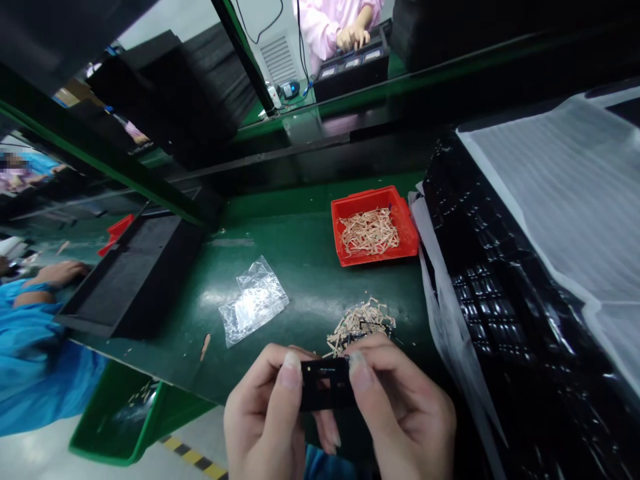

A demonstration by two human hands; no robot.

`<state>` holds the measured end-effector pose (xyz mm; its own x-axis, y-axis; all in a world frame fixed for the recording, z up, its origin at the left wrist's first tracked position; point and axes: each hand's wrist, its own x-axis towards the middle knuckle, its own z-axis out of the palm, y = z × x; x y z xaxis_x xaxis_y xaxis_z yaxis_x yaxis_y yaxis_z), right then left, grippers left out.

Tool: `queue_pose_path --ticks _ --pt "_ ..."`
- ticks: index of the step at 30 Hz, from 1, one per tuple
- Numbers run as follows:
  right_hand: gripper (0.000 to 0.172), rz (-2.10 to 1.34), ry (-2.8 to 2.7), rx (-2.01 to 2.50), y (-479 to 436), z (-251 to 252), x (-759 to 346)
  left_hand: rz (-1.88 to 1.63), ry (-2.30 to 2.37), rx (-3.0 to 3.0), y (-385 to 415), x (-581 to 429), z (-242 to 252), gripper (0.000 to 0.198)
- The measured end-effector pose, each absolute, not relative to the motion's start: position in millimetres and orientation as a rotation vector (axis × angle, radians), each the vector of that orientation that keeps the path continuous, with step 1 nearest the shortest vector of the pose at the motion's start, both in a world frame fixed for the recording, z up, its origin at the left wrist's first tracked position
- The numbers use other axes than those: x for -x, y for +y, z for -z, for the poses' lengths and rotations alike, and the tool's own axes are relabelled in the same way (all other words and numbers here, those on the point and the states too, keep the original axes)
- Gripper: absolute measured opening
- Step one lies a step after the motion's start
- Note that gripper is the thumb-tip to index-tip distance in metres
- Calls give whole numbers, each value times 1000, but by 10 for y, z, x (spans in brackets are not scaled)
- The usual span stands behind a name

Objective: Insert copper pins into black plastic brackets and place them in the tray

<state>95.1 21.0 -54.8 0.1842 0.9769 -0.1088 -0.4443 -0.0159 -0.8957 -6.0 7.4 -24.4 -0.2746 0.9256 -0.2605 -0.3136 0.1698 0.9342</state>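
My left hand (265, 407) and my right hand (400, 400) hold a small black rectangular plastic frame (326, 385) between them, with a thumb on each side of its square openings. Just beyond my hands lies a loose pile of thin tan strips (359, 327) mixed with dark bits, on the green bench mat (300, 267). A red plastic tray (373, 227) filled with similar strips stands farther ahead. A crumpled clear plastic bag (253, 301) lies to the left of the pile.
Stacked black moulded trays (500, 300) under white sheeting fill the right side. A black foam-lined tray (130, 273) sits at left, near a co-worker's hand (60, 273) and blue sleeve. A green bin (115, 413) stands below the bench edge. Another person works beyond a glass partition.
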Motion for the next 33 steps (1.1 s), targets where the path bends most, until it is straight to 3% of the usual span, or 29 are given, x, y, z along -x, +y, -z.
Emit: queue_pose_path --ticks 18,26,33 --pt "24 -1266 -766 934 221 582 -949 -1480 1862 -660 57 -287 147 34" --pt "26 -1228 -838 938 225 543 -986 -1740 1858 -468 88 -579 78 11" --pt "26 -1199 -834 920 220 538 -979 -1768 1918 -604 93 -520 165 13"
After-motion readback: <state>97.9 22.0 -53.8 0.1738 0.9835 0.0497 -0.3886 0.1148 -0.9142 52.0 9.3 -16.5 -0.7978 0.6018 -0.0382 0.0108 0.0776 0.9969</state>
